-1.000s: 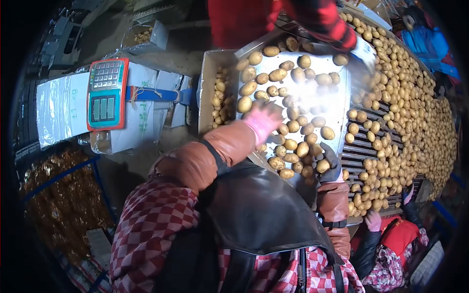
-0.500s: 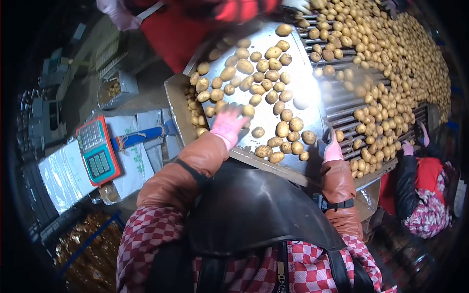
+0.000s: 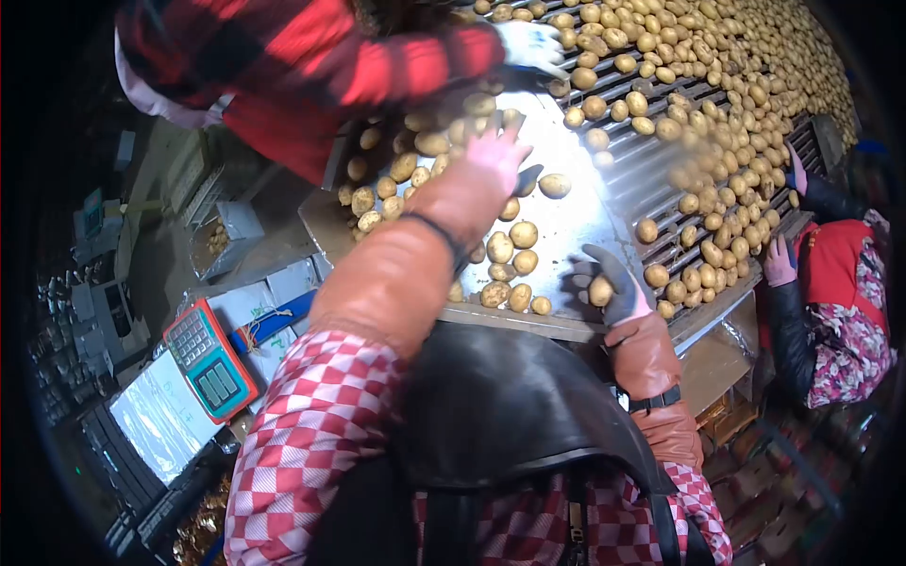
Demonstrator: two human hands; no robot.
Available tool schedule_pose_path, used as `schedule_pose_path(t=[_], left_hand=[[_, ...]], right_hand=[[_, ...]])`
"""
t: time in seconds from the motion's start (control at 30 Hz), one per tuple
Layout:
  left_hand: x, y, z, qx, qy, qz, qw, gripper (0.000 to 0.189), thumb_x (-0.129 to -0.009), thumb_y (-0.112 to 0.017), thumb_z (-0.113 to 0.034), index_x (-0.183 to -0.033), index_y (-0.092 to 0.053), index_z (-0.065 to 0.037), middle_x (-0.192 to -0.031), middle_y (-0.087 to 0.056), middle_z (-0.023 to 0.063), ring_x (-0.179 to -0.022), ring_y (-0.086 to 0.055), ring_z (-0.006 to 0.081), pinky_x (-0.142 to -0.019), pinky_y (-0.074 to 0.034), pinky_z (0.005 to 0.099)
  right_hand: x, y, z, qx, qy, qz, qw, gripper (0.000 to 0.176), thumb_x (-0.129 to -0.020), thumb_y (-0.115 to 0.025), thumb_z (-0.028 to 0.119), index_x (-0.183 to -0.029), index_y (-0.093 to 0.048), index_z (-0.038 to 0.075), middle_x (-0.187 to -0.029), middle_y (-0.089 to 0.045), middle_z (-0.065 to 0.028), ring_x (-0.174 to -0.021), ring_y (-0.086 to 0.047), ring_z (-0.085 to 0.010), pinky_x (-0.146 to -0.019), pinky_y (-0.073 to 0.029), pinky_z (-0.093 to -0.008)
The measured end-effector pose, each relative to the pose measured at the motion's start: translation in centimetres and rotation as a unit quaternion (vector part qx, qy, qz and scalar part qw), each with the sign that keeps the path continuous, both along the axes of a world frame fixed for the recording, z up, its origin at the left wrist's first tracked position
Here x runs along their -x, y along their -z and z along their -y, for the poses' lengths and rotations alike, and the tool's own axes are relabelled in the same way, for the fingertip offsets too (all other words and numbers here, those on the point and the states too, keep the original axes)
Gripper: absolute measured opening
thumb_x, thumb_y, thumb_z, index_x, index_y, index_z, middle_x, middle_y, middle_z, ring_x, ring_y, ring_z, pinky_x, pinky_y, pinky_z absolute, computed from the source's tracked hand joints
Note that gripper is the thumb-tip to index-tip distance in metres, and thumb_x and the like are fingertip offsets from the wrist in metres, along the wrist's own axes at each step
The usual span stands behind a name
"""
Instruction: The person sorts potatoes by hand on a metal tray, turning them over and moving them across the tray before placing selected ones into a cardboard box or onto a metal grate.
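My left hand (image 3: 497,156), in a pink glove with dark fingertips, reaches over the metal sorting plate (image 3: 571,226). Its fingers are spread among potatoes (image 3: 431,143) at the plate's far side, and nothing shows in its grip. Near the front right of the plate, my right hand (image 3: 621,288), in a grey and pink glove, curls around one potato (image 3: 600,291). Several more potatoes (image 3: 499,247) lie between my two hands, and part of the pile on the left is hidden by my left arm.
Metal rollers (image 3: 637,179) heaped with potatoes adjoin the plate on the right. A co-worker's white-gloved hand (image 3: 531,45) reaches in from the far side; another person (image 3: 840,283) works at right. A scale (image 3: 209,360) stands at left.
My left hand has moved farther across the plate, to the right. My right hand has come in over the plate and closed around a potato. The far co-worker's arm has reached in.
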State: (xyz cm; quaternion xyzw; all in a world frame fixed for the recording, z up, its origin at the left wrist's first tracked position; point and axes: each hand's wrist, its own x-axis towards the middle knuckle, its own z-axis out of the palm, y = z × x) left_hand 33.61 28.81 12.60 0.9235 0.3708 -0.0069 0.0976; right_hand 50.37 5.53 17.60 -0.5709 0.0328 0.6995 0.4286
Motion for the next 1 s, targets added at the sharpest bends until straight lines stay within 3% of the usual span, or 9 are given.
schedule_pose_path(t=[0.13, 0.27, 0.37, 0.5, 0.6, 0.67, 0.73, 0.8, 1.0], left_hand=[[8.2, 0.9, 5.5, 0.063, 0.088, 0.102, 0.989, 0.047, -0.087, -0.069, -0.036, -0.128, -0.058, -0.015, -0.148, -0.046, 0.0119, -0.142, -0.035, 0.0379, -0.115, -0.026, 0.062], [11.2, -1.8, 1.7, 0.023, -0.034, 0.221, 0.974, 0.017, -0.084, -0.062, -0.014, -0.099, -0.07, -0.009, -0.094, -0.069, 0.0178, -0.089, -0.067, 0.0372, -0.078, -0.054, 0.0439], [10.3, -1.9, -5.1, 0.285, -0.415, 0.12, 0.856, 0.037, -0.099, -0.051, -0.027, -0.131, -0.063, -0.013, -0.128, -0.063, 0.0211, -0.117, -0.06, 0.0394, -0.101, -0.046, 0.0418], [8.8, 1.2, -5.6, 0.069, -0.224, 0.089, 0.968, 0.038, -0.095, -0.056, -0.021, -0.132, -0.062, -0.017, -0.135, -0.059, 0.0199, -0.122, -0.056, 0.041, -0.105, -0.043, 0.0452], [10.7, 1.7, -2.3, 0.158, -0.166, 0.035, 0.973, 0.049, -0.092, -0.063, -0.013, -0.139, -0.057, -0.027, -0.141, -0.053, 0.0193, -0.128, -0.051, 0.041, -0.114, -0.038, 0.0418], [14.6, 4.2, -1.7, 0.313, -0.259, 0.244, 0.881, 0.043, -0.097, -0.058, -0.016, -0.14, -0.057, -0.021, -0.135, -0.058, 0.0198, -0.122, -0.056, 0.0337, -0.108, -0.042, 0.0379], [19.0, 6.9, -3.6, 0.475, -0.382, 0.483, 0.629, 0.039, -0.101, -0.055, -0.021, -0.14, -0.057, -0.013, -0.126, -0.064, 0.0193, -0.116, -0.061, 0.0261, -0.101, -0.046, 0.034], [20.7, 5.3, -2.9, 0.228, -0.363, 0.311, 0.848, 0.037, -0.102, -0.055, -0.026, -0.133, -0.062, -0.008, -0.117, -0.07, 0.0171, -0.11, -0.065, 0.0227, -0.098, -0.048, 0.0335], [7.9, -2.2, -0.6, 0.141, -0.233, -0.081, 0.959, 0.041, -0.096, -0.057, -0.026, -0.134, -0.056, -0.008, -0.132, -0.061, 0.0189, -0.125, -0.057, 0.0346, -0.107, -0.043, 0.0427]], right_hand=[[-1.2, 0.1, 3.4, -0.078, 0.2, -0.111, 0.97, 0.045, -0.101, -0.054, 0.03, -0.138, -0.049, 0.005, -0.12, -0.063, -0.0132, -0.101, -0.066, -0.0251, -0.071, -0.056, -0.0306], [-1.2, -0.1, 4.1, -0.103, 0.097, 0.052, 0.989, 0.037, -0.101, -0.053, 0.023, -0.133, -0.053, 0.004, -0.114, -0.065, -0.0127, -0.092, -0.065, -0.0203, -0.067, -0.053, -0.0262], [-2.2, 0.4, 5.0, -0.033, 0.123, 0.014, 0.992, 0.026, -0.1, -0.055, 0.022, -0.115, -0.062, 0.003, -0.092, -0.066, -0.0088, -0.069, -0.06, -0.0132, -0.053, -0.046, -0.0224], [-2.2, 1.3, 6.2, -0.021, 0.167, 0.05, 0.984, 0.04, -0.1, -0.055, 0.039, -0.108, -0.061, 0.001, -0.083, -0.065, -0.0078, -0.062, -0.061, -0.0158, -0.045, -0.045, -0.0249], [-2.2, 1.0, 6.3, -0.013, 0.18, 0.055, 0.982, 0.045, -0.101, -0.053, 0.044, -0.109, -0.06, 0.0, -0.086, -0.065, -0.0097, -0.065, -0.063, -0.017, -0.048, -0.048, -0.0255], [-2.0, 0.8, 6.3, -0.025, 0.194, 0.051, 0.979, 0.047, -0.101, -0.052, 0.046, -0.109, -0.06, 0.0, -0.088, -0.065, -0.0108, -0.067, -0.063, -0.0175, -0.05, -0.049, -0.0262], [-1.6, 1.2, 6.5, -0.034, 0.205, 0.046, 0.977, 0.049, -0.102, -0.051, 0.048, -0.11, -0.06, 0.0, -0.09, -0.065, -0.0118, -0.068, -0.064, -0.018, -0.051, -0.05, -0.0268], [-1.8, 1.8, 6.4, -0.062, 0.18, 0.044, 0.981, 0.05, -0.102, -0.049, 0.048, -0.11, -0.059, -0.001, -0.093, -0.065, -0.0135, -0.072, -0.065, -0.0204, -0.055, -0.052, -0.0295], [0.2, 0.4, 4.4, -0.109, 0.032, 0.064, 0.992, 0.054, -0.102, -0.05, 0.05, -0.092, -0.065, -0.001, -0.084, -0.066, -0.0135, -0.073, -0.065, -0.023, -0.07, -0.056, -0.0349]])
